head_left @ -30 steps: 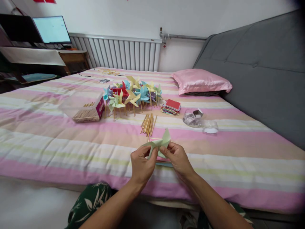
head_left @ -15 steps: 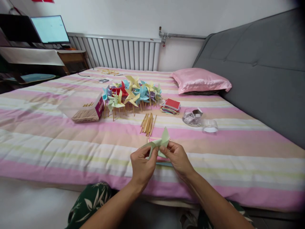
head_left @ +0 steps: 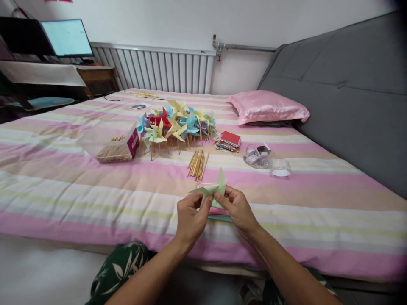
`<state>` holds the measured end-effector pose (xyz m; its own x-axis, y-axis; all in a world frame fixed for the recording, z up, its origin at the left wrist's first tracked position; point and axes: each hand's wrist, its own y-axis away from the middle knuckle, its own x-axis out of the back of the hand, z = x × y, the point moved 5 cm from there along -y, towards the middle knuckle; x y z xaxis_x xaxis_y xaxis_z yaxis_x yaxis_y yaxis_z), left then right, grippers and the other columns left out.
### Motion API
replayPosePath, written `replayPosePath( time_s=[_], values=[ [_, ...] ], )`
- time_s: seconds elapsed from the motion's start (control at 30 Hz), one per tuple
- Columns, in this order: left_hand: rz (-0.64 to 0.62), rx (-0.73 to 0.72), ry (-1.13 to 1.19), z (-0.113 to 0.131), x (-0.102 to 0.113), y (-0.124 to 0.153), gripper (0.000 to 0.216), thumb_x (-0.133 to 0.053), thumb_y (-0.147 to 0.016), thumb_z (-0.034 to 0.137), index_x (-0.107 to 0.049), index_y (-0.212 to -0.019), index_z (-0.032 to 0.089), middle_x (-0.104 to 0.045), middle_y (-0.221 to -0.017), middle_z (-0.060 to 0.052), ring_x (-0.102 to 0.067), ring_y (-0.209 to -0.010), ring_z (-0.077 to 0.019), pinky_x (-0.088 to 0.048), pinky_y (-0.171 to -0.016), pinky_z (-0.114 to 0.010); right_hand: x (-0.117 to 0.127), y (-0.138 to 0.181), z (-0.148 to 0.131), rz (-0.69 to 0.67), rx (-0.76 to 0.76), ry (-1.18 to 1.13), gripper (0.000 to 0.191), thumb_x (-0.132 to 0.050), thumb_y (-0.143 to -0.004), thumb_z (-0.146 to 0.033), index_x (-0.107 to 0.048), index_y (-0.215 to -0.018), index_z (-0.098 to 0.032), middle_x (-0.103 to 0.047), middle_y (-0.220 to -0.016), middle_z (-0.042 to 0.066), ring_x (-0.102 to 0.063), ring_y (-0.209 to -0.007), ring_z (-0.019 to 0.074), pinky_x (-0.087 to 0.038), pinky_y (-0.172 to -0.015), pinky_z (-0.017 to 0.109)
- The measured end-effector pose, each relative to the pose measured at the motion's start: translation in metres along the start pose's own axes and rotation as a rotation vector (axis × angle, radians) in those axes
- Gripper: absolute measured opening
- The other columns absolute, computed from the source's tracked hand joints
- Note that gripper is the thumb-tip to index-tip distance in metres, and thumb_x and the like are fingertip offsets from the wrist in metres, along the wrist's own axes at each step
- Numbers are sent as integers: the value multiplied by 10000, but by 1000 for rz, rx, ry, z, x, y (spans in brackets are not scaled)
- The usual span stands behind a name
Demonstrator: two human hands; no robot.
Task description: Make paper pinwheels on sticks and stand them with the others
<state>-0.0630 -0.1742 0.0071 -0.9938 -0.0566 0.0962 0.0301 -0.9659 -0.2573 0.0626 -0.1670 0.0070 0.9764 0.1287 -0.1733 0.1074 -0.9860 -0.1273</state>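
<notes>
A pale green paper pinwheel (head_left: 219, 183), its blades folded toward the middle, is pinched between both hands near the bed's front edge. My left hand (head_left: 192, 215) grips its left side, thumb at the centre. From the right, my right hand (head_left: 239, 208) closes on it, thumb tip beside the other thumb. Whether a pin sits at the centre is hidden by the thumbs. Under the hands lies a stack of coloured paper sheets (head_left: 220, 217), pink and blue edges showing. Just beyond it is a small bundle of thin wooden sticks (head_left: 197, 165).
Finished pinwheels (head_left: 178, 125) on sticks stand in a cluster farther back. Left of them lies a clear plastic box (head_left: 110, 140) of sticks. To the right are a paper stack (head_left: 229, 139), a clear dish (head_left: 257, 156) with small items, a clear round container (head_left: 280, 168) and a pink pillow (head_left: 269, 108).
Both hands have shifted very slightly, still pinching the pinwheel at its centre. Its left blade now sticks out a little more to the left. Everything else lies as before.
</notes>
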Motion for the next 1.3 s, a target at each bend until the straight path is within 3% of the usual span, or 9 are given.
replayPosePath(
  time_s=[0.27, 0.4, 0.53, 0.67, 0.93, 1.13, 1.3],
  values=[
    [-77, 217, 285, -9, -6, -5, 161, -707, -659, 267, -654, -679, 116, -622, -618, -11, -535, -581, -115, -411, -557, -218, 1, 1, -2, -7, 93, 175, 269, -592, -807, -368, -665, -984, -179, -687, -907, 40, -605, -873, 207, -459, -823, 317],
    [-90, 312, 361, -7, -5, -8, 196, -739, -619, 281, -661, -681, 112, -632, -598, -6, -521, -535, -95, -397, -520, -200, 1, 0, 1, -52, -26, -2, 226, -613, -790, -369, -681, -893, -180, -673, -764, 7, -601, -728, 166, -467, -707, 277],
    [-99, 365, 386, -8, -4, -8, 213, -758, -587, 276, -676, -705, 119, -638, -603, -3, -534, -534, -99, -416, -507, -199, 3, 0, 3, -79, -73, -117, 234, -664, -753, -331, -674, -937, -187, -679, -813, 11, -593, -714, 146, -452, -665, 250],
    [-126, 334, 353, -8, -4, -9, 176, -754, -580, 245, -670, -674, 122, -642, -625, -8, -555, -584, -116, -439, -555, -215, 8, -1, 5, -39, -88, -34, 218, -737, -674, -306, -695, -840, -170, -693, -830, 31, -600, -753, 163, -446, -661, 247],
    [-197, 275, 266, -2, -5, -11, 139, -705, -624, 228, -637, -681, 120, -626, -633, -7, -554, -597, -113, -436, -585, -218, 9, -1, 12, 36, -183, -159, 180, -766, -631, -298, -697, -724, -159, -663, -644, -4, -524, -534, 98, -395, -514, 214],
    [-195, 262, 277, -2, -5, -12, 218, -703, -613, 180, -641, -814, 124, -654, -741, -24, -572, -626, -117, -456, -583, -219, 10, -3, 18, 104, -263, -303, 276, -785, -591, -303, -711, -806, -147, -716, -784, 43, -614, -655, 145, -467, -659, 262],
    [-200, 232, 284, -2, -4, -12, 260, -690, -680, 262, -663, -901, 129, -670, -765, -32, -581, -620, -116, -459, -578, -218, 7, -2, 16, 93, -236, -298, 282, -785, -603, -317, -708, -821, -155, -711, -750, 34, -627, -679, 155, -477, -690, 273]
  ],
)
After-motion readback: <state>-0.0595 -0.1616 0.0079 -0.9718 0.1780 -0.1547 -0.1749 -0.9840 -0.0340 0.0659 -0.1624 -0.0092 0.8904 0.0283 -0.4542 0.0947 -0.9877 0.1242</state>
